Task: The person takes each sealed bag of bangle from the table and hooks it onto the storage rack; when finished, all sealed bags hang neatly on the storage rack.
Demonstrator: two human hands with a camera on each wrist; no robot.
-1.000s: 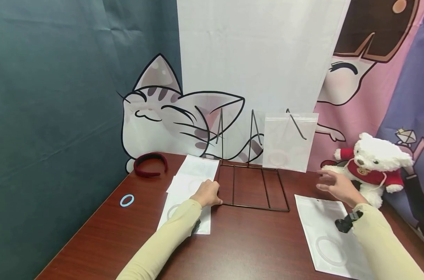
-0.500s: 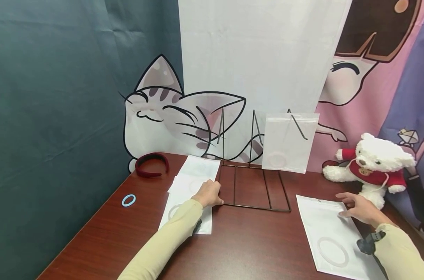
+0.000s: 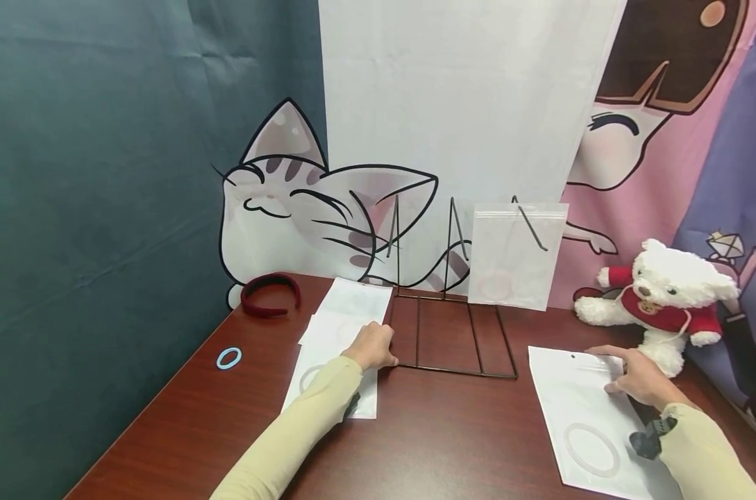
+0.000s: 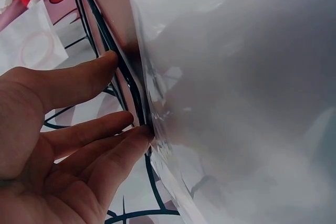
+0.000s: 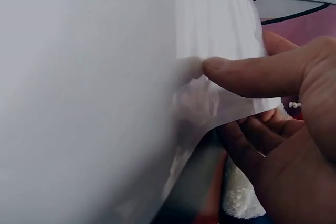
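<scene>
In the head view my left hand [image 3: 371, 345] grips the near left corner of a black wire rack [image 3: 418, 333]. The left wrist view has its thumb and fingertips at the dark wire, right beside a shiny bag edge. At the right, my right hand [image 3: 646, 378] pinches the upper right edge of a white zip bag [image 3: 565, 396], thumb on top and fingers underneath in the right wrist view. A pale ring shape shows through this bag, which lies on the table. Another zip bag [image 3: 502, 243] hangs from the rack's right hook; the other two hooks are bare.
Several overlapping white zip bags [image 3: 355, 298] lie left of the rack, partly under my left forearm. A dark red headband [image 3: 248, 298] and a light blue ring [image 3: 220, 359] are further left on the brown table [image 3: 440, 430]. A white teddy bear [image 3: 674, 278] sits at the right.
My right hand has come down from near the hanging bag to the bag on the table and taken its edge. The left hand has stayed at the rack.
</scene>
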